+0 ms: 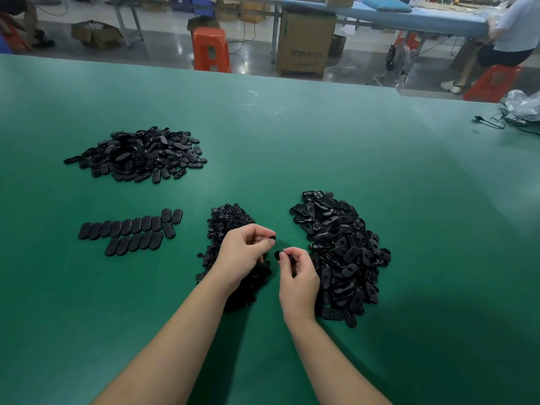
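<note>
At the upper left of the frame, a loose heap of black oval shells (pixel 137 153) lies on the green table (pixel 292 141). Below it, at middle left, more oval shells are laid flat side by side in 2 slanted rows (pixel 131 232), touching one another.

At lower centre a pile of small black pieces (pixel 228 223) spreads toward the near edge, partly hidden by the left forearm. The left hand (pixel 242 252) hovers over this pile with its fingers curled in; its thumb and forefinger pinch 1 small black piece (pixel 272 237) at the fingertips, held just above the table.

Just right of it, and a little lower in the frame, the right hand (pixel 298 276) also has its fingers curled. Its thumb and forefinger grip a black part (pixel 278 254), of which only a rounded end shows past the fingertips. The 2 held items are near each other but not touching, over the bare green strip between the small-piece pile and the next heap.

To the right of centre, a larger heap of black oval shells (pixel 342 255) runs from mid-frame down beside the right wrist.

At the far right edge, a crumpled clear plastic bag (pixel 523 105) and a black cable (pixel 491 122) rest on the table. Beyond the table, along the top of the frame, stand an orange stool (pixel 210 48) and a cardboard box (pixel 305 45).
</note>
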`<state>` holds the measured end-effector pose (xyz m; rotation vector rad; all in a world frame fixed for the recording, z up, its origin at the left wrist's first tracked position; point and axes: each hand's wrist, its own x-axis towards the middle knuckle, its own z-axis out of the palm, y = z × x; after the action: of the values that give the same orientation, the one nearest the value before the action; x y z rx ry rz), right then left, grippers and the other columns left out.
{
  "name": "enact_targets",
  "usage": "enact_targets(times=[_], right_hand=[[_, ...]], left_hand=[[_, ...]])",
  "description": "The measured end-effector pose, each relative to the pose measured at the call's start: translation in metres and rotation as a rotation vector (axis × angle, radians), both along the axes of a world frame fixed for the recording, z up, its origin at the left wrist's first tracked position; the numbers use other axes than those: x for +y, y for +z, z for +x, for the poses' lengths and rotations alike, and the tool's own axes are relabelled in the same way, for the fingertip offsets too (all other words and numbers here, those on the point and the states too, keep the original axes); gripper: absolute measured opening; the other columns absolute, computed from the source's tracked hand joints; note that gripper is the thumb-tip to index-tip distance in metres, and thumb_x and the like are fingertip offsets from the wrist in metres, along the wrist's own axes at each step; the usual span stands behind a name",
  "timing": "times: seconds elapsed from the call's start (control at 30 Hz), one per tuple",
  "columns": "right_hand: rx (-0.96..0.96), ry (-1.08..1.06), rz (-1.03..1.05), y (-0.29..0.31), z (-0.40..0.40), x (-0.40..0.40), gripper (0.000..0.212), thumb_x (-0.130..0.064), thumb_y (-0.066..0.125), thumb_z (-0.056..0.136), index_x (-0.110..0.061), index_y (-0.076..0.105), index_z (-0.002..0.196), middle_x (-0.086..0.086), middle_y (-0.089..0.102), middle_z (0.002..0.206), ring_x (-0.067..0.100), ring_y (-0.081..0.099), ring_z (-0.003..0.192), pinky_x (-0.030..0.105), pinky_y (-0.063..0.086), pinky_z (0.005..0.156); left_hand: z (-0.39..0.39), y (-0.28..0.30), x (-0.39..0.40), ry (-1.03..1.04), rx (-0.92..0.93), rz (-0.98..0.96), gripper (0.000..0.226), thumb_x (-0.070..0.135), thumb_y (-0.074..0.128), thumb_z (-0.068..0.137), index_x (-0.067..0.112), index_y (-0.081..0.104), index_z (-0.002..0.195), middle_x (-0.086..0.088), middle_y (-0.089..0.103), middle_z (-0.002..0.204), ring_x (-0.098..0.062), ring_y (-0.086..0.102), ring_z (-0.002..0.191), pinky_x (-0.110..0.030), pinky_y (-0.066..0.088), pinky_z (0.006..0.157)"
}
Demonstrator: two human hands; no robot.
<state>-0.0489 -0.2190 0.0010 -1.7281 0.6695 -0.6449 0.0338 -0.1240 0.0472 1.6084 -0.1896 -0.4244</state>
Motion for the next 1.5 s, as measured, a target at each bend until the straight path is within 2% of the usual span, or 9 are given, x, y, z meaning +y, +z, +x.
enact_targets(times=[0.13,0.27,0.5,0.67,0.83,0.9,1.0,1.23,1.5], right_hand=[[-0.012,0.011,0.002,-0.002,0.0,-0.001,0.017,-0.017,0.069,0.095,-0.031,0.06,0.091,-0.008,0.066,0.085,0.008,0.062,0.079,0.03,0.051,0.075],[0.006,0.013,-0.085,-0.003,-0.001,-0.003,0.025,-0.013,0.064,0.098,-0.024,0.069,0.12,-0.005,0.062,0.1,0.007,0.059,0.096,0.014,0.044,0.087],[0.023,0.032,-0.167,0.003,-0.001,-0.002,0.033,-0.005,0.059,0.099,-0.012,0.066,0.131,-0.003,0.057,0.111,0.009,0.059,0.103,0.019,0.045,0.092],[0.026,0.021,-0.126,-0.002,0.0,-0.003,0.027,-0.005,0.062,0.097,-0.014,0.07,0.122,-0.007,0.055,0.105,0.016,0.062,0.094,0.012,0.045,0.083],[-0.013,0.008,0.04,-0.006,0.0,-0.002,0.017,-0.007,0.06,0.099,-0.023,0.061,0.102,-0.001,0.07,0.101,0.017,0.07,0.097,0.033,0.055,0.086],[-0.027,0.002,0.081,-0.006,-0.001,-0.002,0.02,-0.006,0.057,0.101,-0.026,0.057,0.1,-0.002,0.072,0.099,0.009,0.072,0.093,0.029,0.056,0.083],[-0.004,0.002,0.059,-0.005,-0.002,-0.002,0.02,-0.008,0.051,0.103,-0.027,0.057,0.105,0.0,0.074,0.102,0.0,0.072,0.091,0.017,0.054,0.079],[0.054,0.034,-0.016,-0.002,-0.002,-0.001,0.023,-0.011,0.043,0.106,-0.018,0.061,0.119,-0.005,0.07,0.101,0.011,0.07,0.098,0.027,0.054,0.085],[0.089,0.046,-0.126,-0.001,-0.002,-0.003,0.023,-0.011,0.047,0.105,-0.012,0.065,0.118,-0.009,0.067,0.1,0.008,0.061,0.09,0.0,0.039,0.074]], left_hand=[[-0.003,-0.003,0.004,-0.067,0.041,0.043,0.006,0.004,0.072,0.09,0.009,0.074,0.087,-0.003,0.064,0.064,-0.013,0.055,0.053,-0.02,0.048,0.054],[-0.006,-0.007,0.005,-0.067,0.045,0.136,0.01,0.004,0.069,0.093,0.01,0.073,0.086,-0.008,0.072,0.071,-0.019,0.067,0.067,-0.027,0.057,0.06],[-0.013,-0.001,-0.004,-0.073,-0.015,0.15,0.01,0.006,0.066,0.094,0.01,0.072,0.089,-0.006,0.073,0.071,-0.01,0.064,0.06,-0.023,0.053,0.055],[-0.013,-0.005,-0.004,-0.022,-0.053,0.203,0.013,0.011,0.07,0.092,0.021,0.074,0.084,0.008,0.065,0.061,-0.007,0.053,0.054,-0.022,0.046,0.052],[-0.015,-0.01,-0.003,0.015,-0.042,0.198,0.016,0.009,0.071,0.091,0.021,0.076,0.082,0.005,0.067,0.061,-0.007,0.054,0.051,-0.022,0.046,0.048],[-0.016,-0.013,-0.004,0.03,-0.023,0.199,0.016,0.007,0.07,0.091,0.021,0.076,0.083,0.005,0.068,0.062,-0.007,0.054,0.051,-0.021,0.047,0.049],[-0.019,-0.015,-0.008,0.027,-0.003,0.195,0.017,0.005,0.068,0.091,0.019,0.076,0.088,0.002,0.069,0.066,-0.007,0.055,0.051,-0.021,0.047,0.049],[-0.02,-0.015,-0.017,0.056,0.029,0.197,0.011,0.004,0.073,0.088,0.014,0.072,0.083,0.003,0.067,0.063,-0.009,0.057,0.051,-0.025,0.05,0.05],[-0.019,-0.015,-0.017,0.035,-0.025,0.276,0.013,0.011,0.074,0.089,0.021,0.074,0.08,0.004,0.07,0.066,-0.008,0.06,0.055,-0.027,0.055,0.054]])
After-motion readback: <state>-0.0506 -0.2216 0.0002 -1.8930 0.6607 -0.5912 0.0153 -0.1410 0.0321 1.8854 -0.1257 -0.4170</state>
